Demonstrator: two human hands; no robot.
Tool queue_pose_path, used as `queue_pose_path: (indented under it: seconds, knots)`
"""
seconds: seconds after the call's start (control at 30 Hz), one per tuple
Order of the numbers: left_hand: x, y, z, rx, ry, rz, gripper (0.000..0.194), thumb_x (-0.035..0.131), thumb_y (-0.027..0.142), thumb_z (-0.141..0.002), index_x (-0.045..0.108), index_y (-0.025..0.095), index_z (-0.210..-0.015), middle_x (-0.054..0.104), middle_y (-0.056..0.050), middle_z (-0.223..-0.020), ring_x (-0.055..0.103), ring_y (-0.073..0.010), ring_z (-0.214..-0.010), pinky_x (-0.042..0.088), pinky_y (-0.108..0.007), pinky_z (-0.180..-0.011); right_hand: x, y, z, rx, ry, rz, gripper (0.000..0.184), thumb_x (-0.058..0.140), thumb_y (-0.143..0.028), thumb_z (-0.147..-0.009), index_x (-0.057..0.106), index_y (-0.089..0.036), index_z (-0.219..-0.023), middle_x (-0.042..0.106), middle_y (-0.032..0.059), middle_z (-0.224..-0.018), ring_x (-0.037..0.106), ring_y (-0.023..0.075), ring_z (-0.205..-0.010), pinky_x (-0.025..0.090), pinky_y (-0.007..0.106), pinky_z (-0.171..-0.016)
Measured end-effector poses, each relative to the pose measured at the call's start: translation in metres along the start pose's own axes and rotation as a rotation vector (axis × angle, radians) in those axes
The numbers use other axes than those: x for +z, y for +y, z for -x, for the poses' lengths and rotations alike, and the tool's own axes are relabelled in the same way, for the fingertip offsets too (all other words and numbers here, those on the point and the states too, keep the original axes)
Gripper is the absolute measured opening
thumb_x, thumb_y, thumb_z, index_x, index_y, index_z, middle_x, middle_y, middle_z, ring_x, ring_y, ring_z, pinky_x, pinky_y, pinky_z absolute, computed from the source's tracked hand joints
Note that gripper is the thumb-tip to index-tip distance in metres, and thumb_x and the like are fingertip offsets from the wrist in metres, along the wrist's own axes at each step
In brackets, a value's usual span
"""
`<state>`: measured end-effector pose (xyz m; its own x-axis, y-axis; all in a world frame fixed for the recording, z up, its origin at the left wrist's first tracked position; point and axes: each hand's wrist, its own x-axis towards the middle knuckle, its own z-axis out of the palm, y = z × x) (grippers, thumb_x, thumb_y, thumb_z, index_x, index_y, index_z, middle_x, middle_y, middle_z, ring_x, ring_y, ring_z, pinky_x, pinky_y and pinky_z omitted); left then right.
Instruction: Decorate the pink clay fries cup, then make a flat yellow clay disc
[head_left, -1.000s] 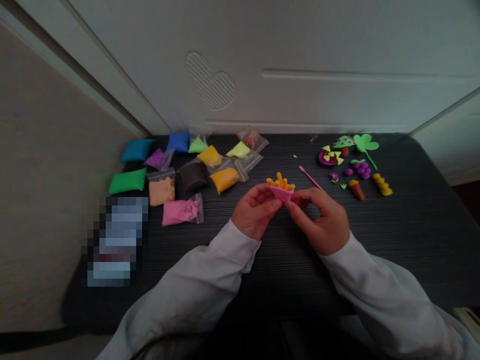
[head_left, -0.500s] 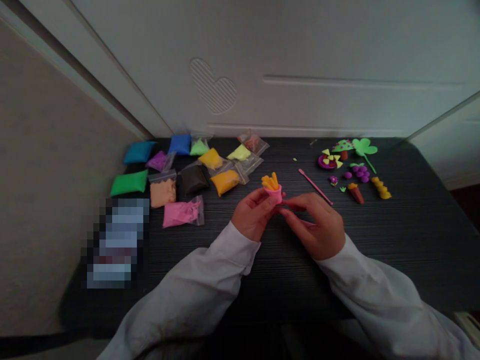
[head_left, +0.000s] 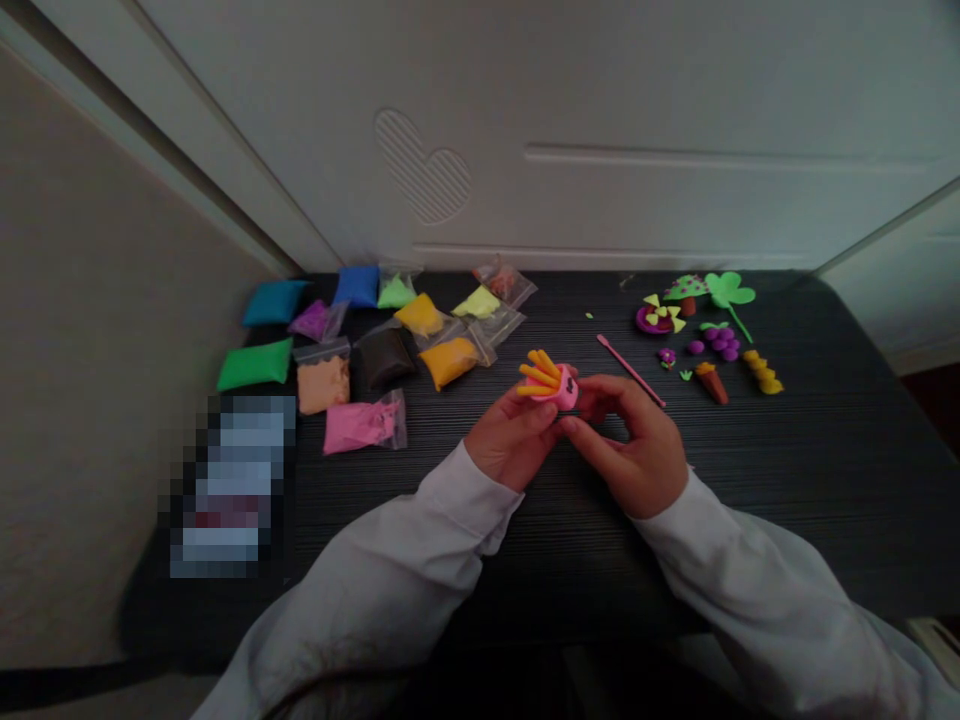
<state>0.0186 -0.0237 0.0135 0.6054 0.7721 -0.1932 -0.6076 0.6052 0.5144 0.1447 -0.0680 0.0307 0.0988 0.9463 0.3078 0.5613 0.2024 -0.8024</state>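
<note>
My left hand [head_left: 510, 440] and my right hand [head_left: 634, 440] meet over the middle of the dark table [head_left: 825, 480]. Between their fingertips they pinch a small pink clay cup with orange sticks [head_left: 549, 380] poking out of it. The cup is tilted, its sticks pointing left, and a dark mark shows on its side. A thin pink modelling tool [head_left: 630, 371] lies on the table just behind my right hand.
Several bags of coloured clay [head_left: 367, 345] lie at the back left. Finished clay figures [head_left: 705, 325] sit at the back right: mushroom, green leaf, purple grapes, yellow spiral. A blurred flat object [head_left: 225, 485] lies at the left edge. A white panel [head_left: 570, 130] rises behind.
The pink cup has been turned in my fingers, from upright with the sticks up to tilted with the sticks pointing left. Both hands stayed in place.
</note>
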Motion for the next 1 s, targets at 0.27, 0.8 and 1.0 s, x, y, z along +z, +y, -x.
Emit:
queue_pose_path:
  seconds: [0.27,0.8,1.0]
  knots:
    - [0.0033,-0.0003,0.0,0.027,-0.01,-0.056,0.038,0.071,0.012,-0.052,0.06,0.015,-0.087,0.06,-0.003,-0.087,0.055,-0.0159,-0.085,0.035,-0.034,-0.089,-0.0002,-0.0028,0.0009,-0.027,-0.019,-0.01,0.025,0.058,-0.024,-0.069,0.052,-0.021,-0.094,0.058,0.0014,-0.083,0.054,0.0118,-0.07,0.046,0.027,-0.064]
    - [0.0003,-0.001,-0.0024,0.063,0.022,-0.122,0.037,0.073,0.012,-0.047,0.057,0.015,-0.08,0.058,-0.002,-0.078,0.055,-0.0156,-0.077,0.038,-0.035,-0.081,0.0004,-0.002,0.0015,-0.02,-0.036,-0.013,0.025,0.057,-0.025,-0.069,0.053,-0.02,-0.093,0.058,0.0018,-0.081,0.054,0.0119,-0.069,0.046,0.026,-0.062]
    - [-0.0009,0.0006,-0.0025,0.056,0.009,-0.117,0.038,0.072,0.01,-0.048,0.056,0.016,-0.082,0.058,-0.001,-0.079,0.055,-0.0154,-0.077,0.04,-0.034,-0.078,0.0005,-0.0018,0.0018,-0.011,-0.048,-0.039,0.025,0.058,-0.025,-0.07,0.052,-0.02,-0.094,0.057,0.0014,-0.081,0.054,0.0115,-0.069,0.046,0.026,-0.063]
